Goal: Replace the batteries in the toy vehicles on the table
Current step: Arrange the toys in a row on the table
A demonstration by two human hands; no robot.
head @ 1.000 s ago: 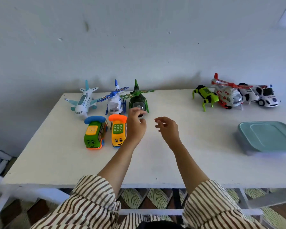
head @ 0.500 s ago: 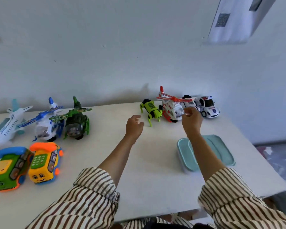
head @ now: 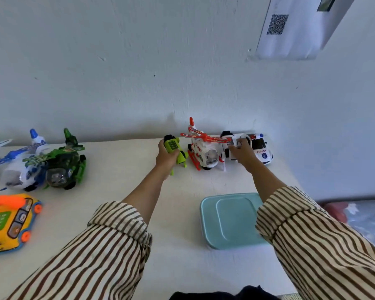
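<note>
At the back of the white table (head: 121,191), my left hand (head: 166,158) is wrapped around a lime-green robot dog toy (head: 174,147). Beside it stands a red-and-white toy helicopter (head: 204,151). My right hand (head: 242,153) grips a white robot dog toy (head: 230,144), which it partly hides. A white police car (head: 260,148) sits just right of that hand. On the left stand a green helicopter (head: 65,165), a blue-and-white helicopter (head: 20,165) and a yellow phone-bus toy (head: 11,221).
A teal lidded container (head: 230,219) lies near the table's front right, under my right forearm. The wall runs close behind the toys. The table's right edge drops to the floor past the police car. A paper with a QR code (head: 277,24) hangs above.
The view swung right from the left group of toys. Both hands reached to the back right; the left closed on the green dog and the right on the white dog.
</note>
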